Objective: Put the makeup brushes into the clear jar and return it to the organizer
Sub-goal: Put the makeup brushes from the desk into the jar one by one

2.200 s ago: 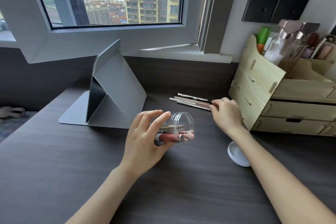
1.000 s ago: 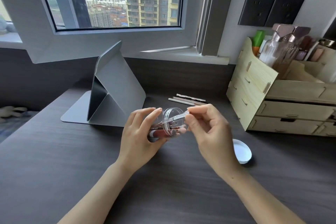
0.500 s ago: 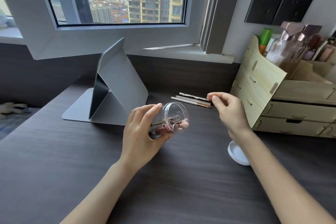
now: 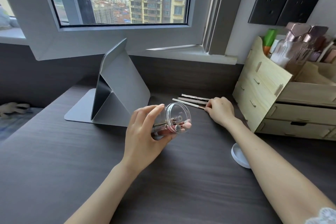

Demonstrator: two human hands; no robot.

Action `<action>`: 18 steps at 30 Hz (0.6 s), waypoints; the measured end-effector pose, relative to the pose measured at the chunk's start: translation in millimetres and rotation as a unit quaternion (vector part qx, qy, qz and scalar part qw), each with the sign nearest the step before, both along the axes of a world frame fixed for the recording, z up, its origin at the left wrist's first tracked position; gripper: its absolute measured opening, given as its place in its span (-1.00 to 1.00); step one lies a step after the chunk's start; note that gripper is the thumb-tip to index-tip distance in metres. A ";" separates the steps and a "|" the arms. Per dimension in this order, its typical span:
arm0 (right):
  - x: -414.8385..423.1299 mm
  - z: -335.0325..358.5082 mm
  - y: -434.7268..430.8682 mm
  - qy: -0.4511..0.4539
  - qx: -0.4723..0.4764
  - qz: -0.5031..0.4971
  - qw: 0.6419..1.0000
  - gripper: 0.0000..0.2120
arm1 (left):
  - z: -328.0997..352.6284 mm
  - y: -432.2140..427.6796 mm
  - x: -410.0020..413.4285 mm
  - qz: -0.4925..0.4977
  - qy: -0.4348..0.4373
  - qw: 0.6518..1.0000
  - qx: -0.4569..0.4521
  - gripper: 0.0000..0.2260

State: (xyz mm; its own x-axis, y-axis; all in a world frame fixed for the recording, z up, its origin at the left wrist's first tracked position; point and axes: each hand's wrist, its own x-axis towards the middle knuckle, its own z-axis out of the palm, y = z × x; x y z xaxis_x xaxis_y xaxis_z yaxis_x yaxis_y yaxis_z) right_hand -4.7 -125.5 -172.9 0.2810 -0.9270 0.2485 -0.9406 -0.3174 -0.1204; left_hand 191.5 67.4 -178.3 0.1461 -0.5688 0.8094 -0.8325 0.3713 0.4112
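Note:
My left hand (image 4: 143,132) holds the clear jar (image 4: 174,120) tipped on its side above the desk, its open mouth facing right. Several makeup brushes lie inside the jar. Three more makeup brushes (image 4: 192,100) rest side by side on the dark desk further back. My right hand (image 4: 221,110) is down at their right ends, fingertips pinching the tip of the nearest white-handled brush, which still lies on the desk. The wooden organizer (image 4: 263,85) stands at the right.
The white jar lid (image 4: 238,154) lies on the desk under my right forearm. A grey folded tablet stand (image 4: 116,92) sits at the back left. Bottles (image 4: 294,45) fill the organizer's top compartment. The window ledge runs behind.
My right hand put a brush into the jar, then drew away and reached back to the brushes on the desk. The jar has stayed in my left hand, mouth turned slightly upward.

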 end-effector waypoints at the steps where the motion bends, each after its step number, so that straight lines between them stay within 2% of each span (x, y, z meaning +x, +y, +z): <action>1: -0.2 -0.8 2.1 -0.003 -0.002 0.002 1.000 -0.80 | 0.0 -0.1 -0.1 -0.001 -0.003 1.000 0.000 -0.42; 4: -4.1 -2.6 11.3 -0.058 -0.001 -0.007 0.998 -0.80 | -0.6 0.4 0.1 0.000 -0.010 1.000 0.003 -0.39; 6: -10.6 2.3 22.7 -0.190 0.025 -0.005 0.981 -0.85 | -0.6 0.5 0.2 0.003 -0.011 1.000 0.005 -0.38; 7: -14.3 7.2 31.2 -0.275 0.044 0.015 0.960 -0.86 | -0.3 0.5 0.3 0.003 -0.011 1.000 0.007 -0.38; 8: -18.2 14.3 42.6 -0.364 0.066 0.041 0.928 -0.85 | -0.3 0.6 0.4 0.003 -0.012 1.000 0.007 -0.38; 10: -28.9 32.5 69.8 -0.526 0.113 0.094 0.838 -0.78 | -0.6 0.6 0.4 0.002 -0.014 1.000 0.006 -0.38; 12: -43.2 49.9 96.1 -0.621 0.160 0.135 0.755 -0.75 | -1.1 0.6 0.3 0.002 -0.015 1.000 0.007 -0.38; 13: -50.7 56.1 106.7 -0.635 0.175 0.151 0.737 -0.77 | -1.3 0.4 0.2 0.002 -0.014 1.000 0.007 -0.38; 15: -61.7 63.4 124.1 -0.632 0.181 0.179 0.732 -0.83 | -1.8 0.3 -0.1 0.002 -0.014 1.000 0.007 -0.38; 16: -64.1 65.4 131.5 -0.620 0.168 0.190 0.742 -0.85 | -2.0 0.3 -0.2 0.002 -0.015 1.000 0.006 -0.39; 18: -62.6 66.7 142.8 -0.551 0.096 0.193 0.806 -0.84 | -2.0 0.3 -0.5 0.000 -0.020 1.000 0.005 -0.40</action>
State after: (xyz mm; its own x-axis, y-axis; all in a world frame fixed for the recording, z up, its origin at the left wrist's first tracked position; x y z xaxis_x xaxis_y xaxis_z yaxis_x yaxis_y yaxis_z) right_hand -67.3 17.4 -106.2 0.2647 -0.8739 0.4077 -0.0644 -0.4379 -0.8967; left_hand 191.1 67.7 -180.3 0.1139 -0.5761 0.8094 -0.8487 0.3671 0.3807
